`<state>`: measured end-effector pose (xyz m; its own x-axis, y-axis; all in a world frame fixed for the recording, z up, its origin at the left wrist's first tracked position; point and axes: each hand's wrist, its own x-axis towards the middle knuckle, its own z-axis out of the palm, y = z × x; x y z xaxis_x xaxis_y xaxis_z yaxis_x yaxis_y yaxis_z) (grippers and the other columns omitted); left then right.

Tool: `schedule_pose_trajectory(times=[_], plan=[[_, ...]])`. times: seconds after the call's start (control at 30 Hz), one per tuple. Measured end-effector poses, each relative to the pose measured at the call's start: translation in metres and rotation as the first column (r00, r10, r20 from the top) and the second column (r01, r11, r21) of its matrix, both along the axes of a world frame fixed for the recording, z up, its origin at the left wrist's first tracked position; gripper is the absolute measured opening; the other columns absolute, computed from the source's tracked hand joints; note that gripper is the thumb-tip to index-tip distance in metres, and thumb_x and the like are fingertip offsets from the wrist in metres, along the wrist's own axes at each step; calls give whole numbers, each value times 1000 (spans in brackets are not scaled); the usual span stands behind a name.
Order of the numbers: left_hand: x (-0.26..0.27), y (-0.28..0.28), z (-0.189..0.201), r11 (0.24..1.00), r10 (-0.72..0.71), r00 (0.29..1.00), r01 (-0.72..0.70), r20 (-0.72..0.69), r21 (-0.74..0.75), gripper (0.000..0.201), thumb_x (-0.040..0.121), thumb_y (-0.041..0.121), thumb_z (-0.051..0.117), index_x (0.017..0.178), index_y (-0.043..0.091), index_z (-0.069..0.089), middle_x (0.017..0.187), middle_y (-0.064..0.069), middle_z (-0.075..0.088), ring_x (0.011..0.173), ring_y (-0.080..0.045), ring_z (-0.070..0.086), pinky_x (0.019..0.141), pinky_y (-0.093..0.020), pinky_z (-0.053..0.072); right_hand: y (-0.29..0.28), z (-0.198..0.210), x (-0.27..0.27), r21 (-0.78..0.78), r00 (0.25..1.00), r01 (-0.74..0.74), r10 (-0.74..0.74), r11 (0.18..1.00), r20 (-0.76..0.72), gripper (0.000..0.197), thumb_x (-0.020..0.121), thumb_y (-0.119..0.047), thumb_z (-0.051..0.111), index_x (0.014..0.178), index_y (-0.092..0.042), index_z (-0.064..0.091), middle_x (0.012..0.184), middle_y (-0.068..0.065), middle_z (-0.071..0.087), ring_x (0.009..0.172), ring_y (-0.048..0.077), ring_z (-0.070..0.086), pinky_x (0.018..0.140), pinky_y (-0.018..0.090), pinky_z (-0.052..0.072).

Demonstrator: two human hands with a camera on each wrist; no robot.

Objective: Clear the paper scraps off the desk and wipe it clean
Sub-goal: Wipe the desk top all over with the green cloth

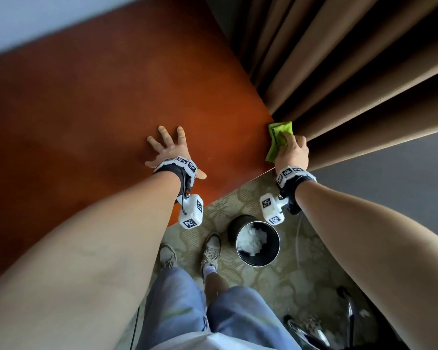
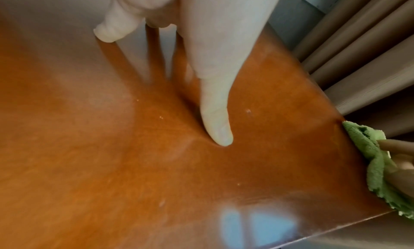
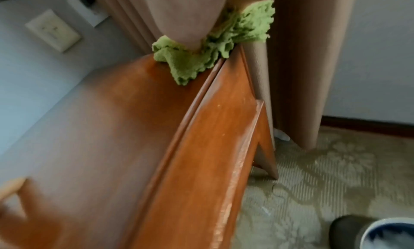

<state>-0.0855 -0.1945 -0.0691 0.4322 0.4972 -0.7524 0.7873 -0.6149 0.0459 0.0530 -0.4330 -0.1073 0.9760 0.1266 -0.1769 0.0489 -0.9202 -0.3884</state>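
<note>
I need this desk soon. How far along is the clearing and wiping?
Scraps look cleared: white paper fills the bin. Wiping is in hand: the right hand presses the green cloth at the desk corner; the left hand rests flat. Small specks remain.

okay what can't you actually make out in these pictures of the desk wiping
- Right hand fingertips: head view, buried in the green cloth.
- Bin contents: head view, a white mass too blurred to identify.
- Tiny pale specks on the desk: left wrist view, too small to identify.
- Left hand palm: head view, faces down.
</note>
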Motion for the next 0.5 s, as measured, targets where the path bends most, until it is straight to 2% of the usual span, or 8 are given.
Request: schedule_pose_trajectory(times=[0.1,0.17,0.33,0.5], plan=[[-3,0,2,1000,-27,999,27,19,5,148,49,62,87,151,34,-16,155,-9,-33,143,-44,-21,100,-76,25,13,10,-10,-62,985,150,-155,987,-79,52,85,-6,44,136,-20,45,134,11,42,120,34,44,97,39,41],[-4,0,2,999,-43,999,43,32,5,148,48,63,87,151,33,-15,155,-10,-32,143,-44,-21,100,-76,25,21,15,-23,-90,984,141,-150,986,-97,55,83,-5,46,137,-19,41,131,12,44,119,36,45,97,41,41],[-19,3,3,994,-111,990,109,85,29,138,56,63,84,153,28,-7,159,-9,-24,145,-42,-14,103,-71,29,43,18,-79,-105,983,-158,147,982,-108,48,84,-6,49,130,-22,48,117,8,49,105,34,51,83,39,46],[-70,16,7,979,-201,967,194,155,65,128,61,56,84,154,22,3,162,-4,-6,147,-33,-1,107,-61,30,74,20,-140,-113,898,-435,421,893,-131,45,86,-5,49,128,-21,48,112,5,50,100,31,52,74,34,43]])
